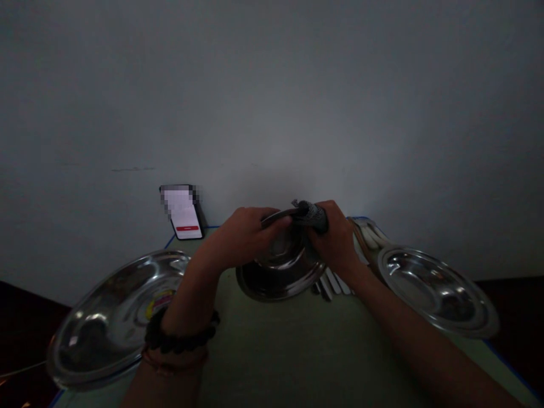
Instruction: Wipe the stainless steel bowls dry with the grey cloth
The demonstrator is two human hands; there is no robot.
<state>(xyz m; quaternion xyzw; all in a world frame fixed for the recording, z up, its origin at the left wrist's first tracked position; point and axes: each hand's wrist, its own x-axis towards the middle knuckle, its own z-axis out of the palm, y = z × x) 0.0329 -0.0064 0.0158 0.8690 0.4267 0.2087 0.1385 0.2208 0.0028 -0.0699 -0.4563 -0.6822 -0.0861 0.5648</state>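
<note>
My left hand [255, 235] is closed around a thin, curved dark piece [278, 215], perhaps a utensil; its exact kind does not show. A dark cloth-like bundle with a pale pattern [313, 215] is gripped in my right hand [335, 235], meeting the right end of the curved piece. Both hands are close together above a shiny metal bowl [276, 283], which they partly cover. Just right of the bowl, several flat pale-metal pieces of cutlery [334, 282] lie on the table, half hidden by my right hand.
A large metal basin [102, 317] with a coloured sticker stands on the left, another metal basin [437, 292] on the right. White-handled items [374, 235] lie behind the right one. A lit phone [183, 212] leans against the wall [272, 102] behind the greenish table [297, 351].
</note>
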